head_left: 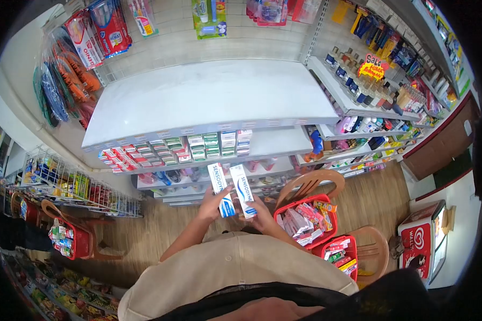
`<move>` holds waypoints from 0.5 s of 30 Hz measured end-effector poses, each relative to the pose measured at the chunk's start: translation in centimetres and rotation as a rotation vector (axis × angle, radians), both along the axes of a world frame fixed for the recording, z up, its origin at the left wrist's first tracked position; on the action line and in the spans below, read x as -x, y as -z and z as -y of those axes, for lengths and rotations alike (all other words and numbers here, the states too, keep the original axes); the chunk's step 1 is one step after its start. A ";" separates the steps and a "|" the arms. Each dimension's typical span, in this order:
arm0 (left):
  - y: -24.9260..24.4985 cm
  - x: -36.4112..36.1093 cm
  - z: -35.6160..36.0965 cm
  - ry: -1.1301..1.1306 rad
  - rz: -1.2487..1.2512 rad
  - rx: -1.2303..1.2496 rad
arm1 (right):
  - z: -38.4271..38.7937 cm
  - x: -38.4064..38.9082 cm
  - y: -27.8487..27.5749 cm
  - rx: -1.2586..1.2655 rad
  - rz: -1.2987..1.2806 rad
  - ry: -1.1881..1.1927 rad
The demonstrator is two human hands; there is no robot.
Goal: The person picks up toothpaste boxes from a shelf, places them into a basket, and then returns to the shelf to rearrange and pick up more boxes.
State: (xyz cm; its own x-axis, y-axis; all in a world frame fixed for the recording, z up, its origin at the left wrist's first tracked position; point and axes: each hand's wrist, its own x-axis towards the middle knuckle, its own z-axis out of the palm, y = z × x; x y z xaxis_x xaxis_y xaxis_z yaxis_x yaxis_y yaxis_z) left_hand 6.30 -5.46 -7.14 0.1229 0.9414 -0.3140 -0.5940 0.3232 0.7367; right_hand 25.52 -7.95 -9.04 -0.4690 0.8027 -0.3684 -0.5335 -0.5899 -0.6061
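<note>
My left hand [213,204] is closed around a white and blue Sensodyne toothpaste box [218,179], tilted slightly with its lettering facing up. Beside it, my right hand [260,214] grips a second toothpaste box [241,184] of the same brand. Both boxes are held in front of my body, a small gap between them. Just beyond them, the shelf [278,147] carries rows of stacked toothpaste boxes [203,146] in red, green and white. Some fingers are hidden under the boxes.
A white top shelf [209,96] spans the front. To my right, red baskets [334,222] of packaged goods rest on brown plastic chairs [377,251]. Another filled basket [80,241] stands left, near a wire rack [80,184]. Perfume bottles [359,91] line the right shelves. A red freezer [420,241] is far right.
</note>
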 end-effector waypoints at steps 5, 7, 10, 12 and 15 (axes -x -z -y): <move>0.5 0.6 -0.7 -0.007 0.078 0.076 | -1.6 -3.2 0.2 -0.059 0.136 0.014; 0.4 0.8 -0.8 0.015 0.045 0.117 | -2.6 -4.1 0.1 -0.243 0.307 0.023; 2.2 1.7 -1.4 0.015 0.098 0.163 | -4.7 -8.6 -2.4 -0.729 0.768 -0.108; 2.3 1.6 -1.1 -0.017 0.068 0.156 | -5.9 -10.8 -4.8 -0.613 0.772 -0.112; 2.2 1.7 -0.8 0.024 0.031 0.148 | -7.3 -12.1 -6.5 -0.534 0.739 0.028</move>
